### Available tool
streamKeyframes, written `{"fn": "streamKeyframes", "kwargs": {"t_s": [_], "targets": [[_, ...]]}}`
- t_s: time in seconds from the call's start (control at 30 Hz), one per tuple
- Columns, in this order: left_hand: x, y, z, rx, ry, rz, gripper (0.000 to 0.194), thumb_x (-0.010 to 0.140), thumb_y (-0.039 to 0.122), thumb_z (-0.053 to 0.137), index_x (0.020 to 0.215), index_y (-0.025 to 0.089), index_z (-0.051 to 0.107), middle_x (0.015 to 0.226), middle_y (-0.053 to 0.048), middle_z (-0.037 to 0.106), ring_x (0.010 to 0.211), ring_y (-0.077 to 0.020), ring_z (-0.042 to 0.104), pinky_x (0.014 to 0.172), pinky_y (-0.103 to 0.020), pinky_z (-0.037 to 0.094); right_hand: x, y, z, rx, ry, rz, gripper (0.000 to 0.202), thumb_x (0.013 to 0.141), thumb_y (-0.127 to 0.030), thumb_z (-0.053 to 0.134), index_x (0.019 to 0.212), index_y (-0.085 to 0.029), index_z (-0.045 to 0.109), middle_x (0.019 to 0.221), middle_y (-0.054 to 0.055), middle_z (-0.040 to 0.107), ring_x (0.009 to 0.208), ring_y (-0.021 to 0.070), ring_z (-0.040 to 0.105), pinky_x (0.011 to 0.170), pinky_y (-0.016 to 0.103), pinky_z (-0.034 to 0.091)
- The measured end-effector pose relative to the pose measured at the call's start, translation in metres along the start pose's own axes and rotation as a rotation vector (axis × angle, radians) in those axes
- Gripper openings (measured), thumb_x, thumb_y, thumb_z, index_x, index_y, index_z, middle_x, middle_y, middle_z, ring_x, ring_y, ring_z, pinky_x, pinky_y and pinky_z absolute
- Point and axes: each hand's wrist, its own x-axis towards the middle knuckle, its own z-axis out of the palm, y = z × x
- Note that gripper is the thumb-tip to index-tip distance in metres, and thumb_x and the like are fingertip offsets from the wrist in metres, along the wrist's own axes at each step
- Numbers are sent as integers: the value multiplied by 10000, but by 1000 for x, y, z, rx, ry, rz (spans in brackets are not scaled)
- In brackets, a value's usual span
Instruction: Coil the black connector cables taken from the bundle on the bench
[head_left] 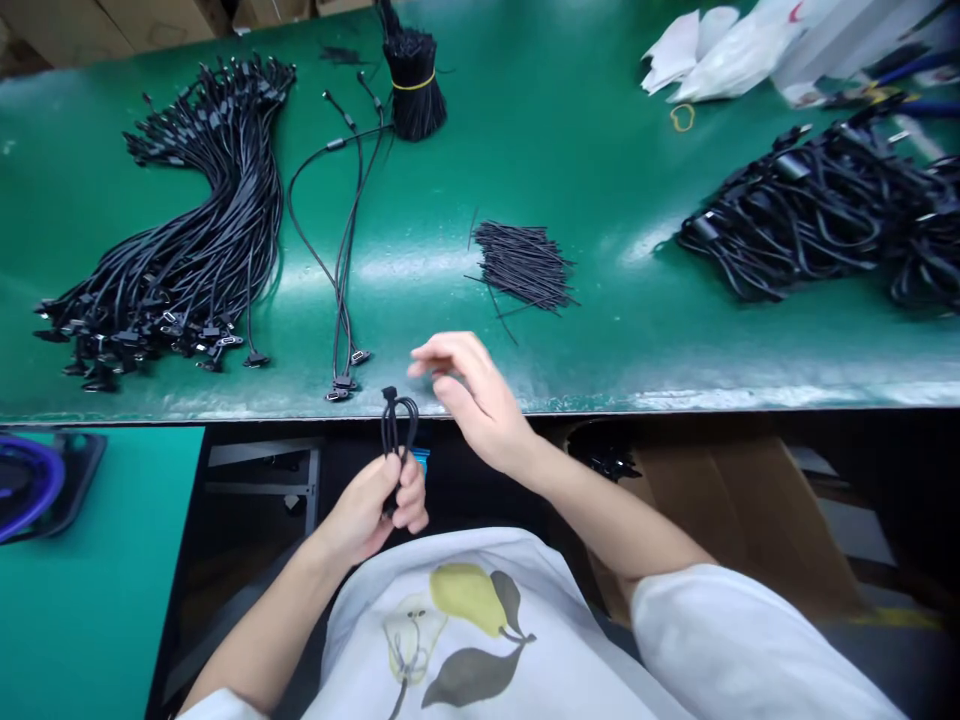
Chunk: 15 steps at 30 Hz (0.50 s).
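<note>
My left hand point(382, 505) is closed around a folded black cable point(400, 425), just in front of the table's edge. Loops and a small black connector stick up above its fingers. To the right of this cable, my right hand point(480, 400) hovers over the edge, fingers loosely stretched and thumb apart, with nothing visible in it. Beyond that hand lies a flat pile of short black ties point(521, 265). A few loose cables point(345, 250) stretch across the green table point(615, 230) ahead of my left hand.
A large bundle of black cables point(225, 210) spreads on the left. Black ties in a yellow band point(415, 90) stand at the back. Folded cables point(810, 210) are heaped at right, below white plastic bags point(720, 55) and a yellow rubber band point(682, 118).
</note>
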Motion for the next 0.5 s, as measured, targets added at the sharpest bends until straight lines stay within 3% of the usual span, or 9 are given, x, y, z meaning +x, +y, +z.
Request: {"fn": "streamKeyframes", "kwargs": {"t_s": [0.1, 0.17, 0.23, 0.27, 0.33, 0.4, 0.5], "targets": [[-2, 8, -5, 215, 21, -9, 407, 907, 547, 526, 761, 173, 457, 614, 62, 384, 481, -63, 364, 504, -224, 348, -5, 0, -20, -547, -351, -452, 315, 1023, -330, 345, 1250, -191, 514, 1236, 103, 570, 1198, 220, 510, 1092, 482, 294], [-2, 12, -6, 481, -35, -35, 418, 925, 563, 473, 800, 164, 481, 630, 44, 426, 528, -85, 413, 551, -250, 363, -9, -1, -24, -772, -625, -619, 297, 1022, -278, 328, 1156, -148, 560, 1073, 90, 624, 1055, 210, 562, 1065, 476, 310], [-2, 17, -3, 698, -79, -52, 412, 949, 555, 416, 868, 160, 495, 650, 39, 446, 556, -94, 414, 585, -264, 365, -14, -2, -23, -922, -758, -636, 308, 1023, -299, 331, 955, -134, 581, 852, 61, 603, 800, 187, 566, 881, 410, 422], [-1, 18, 0, 755, -84, -53, 406, 960, 549, 385, 887, 163, 489, 653, 43, 440, 556, -95, 400, 590, -266, 361, -16, -2, -22, -973, -777, -622, 319, 1022, -311, 336, 862, -148, 560, 769, 43, 567, 694, 173, 531, 742, 370, 433], [1, 21, 5, 779, -81, -59, 391, 980, 531, 330, 882, 178, 463, 648, 54, 420, 551, -95, 383, 599, -267, 363, -19, -3, -23, -1025, -753, -640, 310, 1017, -284, 343, 771, -175, 499, 686, 21, 510, 576, 154, 461, 532, 319, 319], [3, 23, 9, 767, -71, -73, 377, 989, 509, 308, 832, 191, 434, 636, 59, 415, 551, -97, 380, 618, -269, 369, -20, -3, -26, -1048, -685, -718, 269, 994, -199, 349, 754, -183, 469, 642, 4, 477, 517, 141, 415, 472, 313, 199], [8, 26, 13, 866, -64, -69, 377, 995, 469, 315, 761, 196, 427, 616, 50, 421, 585, -112, 401, 642, -272, 358, -18, -4, -34, -1087, -591, -820, 230, 944, -118, 375, 742, -184, 463, 598, -20, 435, 474, 132, 377, 468, 317, 144]]}}
